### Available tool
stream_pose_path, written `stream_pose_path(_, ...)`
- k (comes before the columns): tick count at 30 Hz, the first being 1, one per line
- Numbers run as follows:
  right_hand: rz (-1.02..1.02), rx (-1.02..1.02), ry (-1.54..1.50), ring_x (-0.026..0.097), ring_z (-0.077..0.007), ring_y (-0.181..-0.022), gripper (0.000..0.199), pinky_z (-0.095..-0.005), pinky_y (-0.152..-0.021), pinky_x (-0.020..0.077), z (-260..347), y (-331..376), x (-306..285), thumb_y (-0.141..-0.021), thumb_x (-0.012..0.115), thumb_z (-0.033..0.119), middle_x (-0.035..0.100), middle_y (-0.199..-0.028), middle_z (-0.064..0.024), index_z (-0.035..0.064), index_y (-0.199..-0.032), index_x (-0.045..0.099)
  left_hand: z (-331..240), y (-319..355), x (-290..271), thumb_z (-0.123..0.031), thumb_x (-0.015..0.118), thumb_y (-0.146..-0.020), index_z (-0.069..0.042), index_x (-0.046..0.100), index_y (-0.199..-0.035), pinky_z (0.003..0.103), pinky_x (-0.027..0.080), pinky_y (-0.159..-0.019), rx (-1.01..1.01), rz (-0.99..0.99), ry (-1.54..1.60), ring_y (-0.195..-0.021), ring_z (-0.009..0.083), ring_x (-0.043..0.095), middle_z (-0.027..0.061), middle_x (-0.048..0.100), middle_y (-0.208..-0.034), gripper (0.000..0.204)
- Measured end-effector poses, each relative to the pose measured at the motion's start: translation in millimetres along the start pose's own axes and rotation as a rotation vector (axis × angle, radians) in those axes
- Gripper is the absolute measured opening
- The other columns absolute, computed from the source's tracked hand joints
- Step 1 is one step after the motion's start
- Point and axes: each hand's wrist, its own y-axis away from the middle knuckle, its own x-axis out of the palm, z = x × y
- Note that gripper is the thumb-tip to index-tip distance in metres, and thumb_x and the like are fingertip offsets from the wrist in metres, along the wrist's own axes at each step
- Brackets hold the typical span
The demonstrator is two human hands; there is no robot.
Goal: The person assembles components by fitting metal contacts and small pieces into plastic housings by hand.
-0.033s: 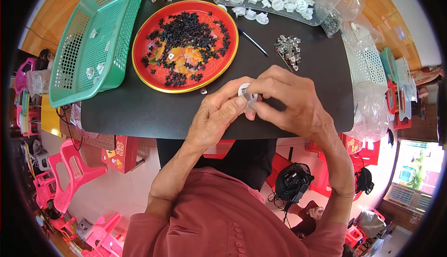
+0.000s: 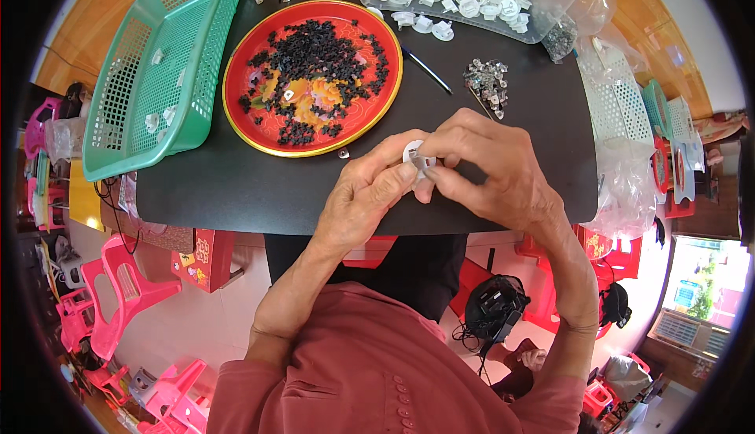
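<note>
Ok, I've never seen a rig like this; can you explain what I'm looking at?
No robot here: a person works bare-handed. The view comes from a fisheye camera worn on the head, looking down, so straight edges bend. On the dark table are a green basket, a red tray of black pieces, a pen, a clear bin of white parts and a pile of shiny bits. The fingers of the left hand hold a small white part; those of the right hand are at it.

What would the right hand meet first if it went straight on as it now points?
Probably the white piece held by the left hand; the right hand seems to touch it, but depth is unclear.
</note>
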Motion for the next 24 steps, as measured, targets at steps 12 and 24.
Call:
stream_pose_path(12, 0.126, -0.099, 0.287, 0.056, -0.0256, -0.072, 0.015, -0.0371, -0.065, 0.044, -2, -3, -4, -0.076, 0.066, 0.01, 0.052, -0.077, -0.0068, 0.0056, -0.089, 0.058, 6, 0, 4, -0.02, 0.044, -0.099, 0.0, 0.05, -0.127, 0.02, 0.041, -0.075, 0.034, -0.079, -0.086, -0.078, 0.0061, 0.05, 0.0005, 0.057, -0.083, 0.035)
stream_pose_path(24, 0.107, -0.249, 0.496, 0.054, -0.0226, -0.074, 0.024, -0.0336, -0.068, 0.0426, 5, 8, 8, -0.074, 0.071, 0.013, 0.052, -0.081, -0.0057, 0.0033, -0.093, 0.059, -2, 7, 10, -0.016, 0.043, -0.1, 0.003, 0.053, -0.119, 0.024, 0.045, -0.074, 0.072, -0.148, -0.324, -0.076, 0.0098, 0.054, 0.0038, 0.057, -0.083, 0.028)
